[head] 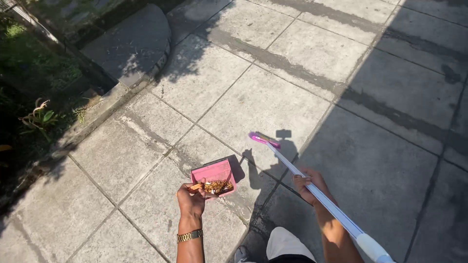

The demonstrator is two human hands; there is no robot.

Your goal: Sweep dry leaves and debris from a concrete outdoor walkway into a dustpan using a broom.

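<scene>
Fingers (189, 187) hide dustpan (214, 177) handle, broom (312, 187) cropped

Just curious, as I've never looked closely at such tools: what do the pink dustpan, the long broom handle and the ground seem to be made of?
The dustpan looks like moulded plastic: even matte pink, thin walls. The broom handle seems to be a white tube, metal or plastic, I can't tell which, with a pink plastic-looking end cap. The ground looks like poured concrete slabs: grey, rough, stained, with straight joints.

We see hard, bright sunlight on the pavement (273, 102), nearly washing out its pale slabs, while a broad dark shadow covers the right side. Small crisp shadows fall beside the dustpan (214, 176). The picture is sharp; lines bend slightly toward the edges.
</scene>
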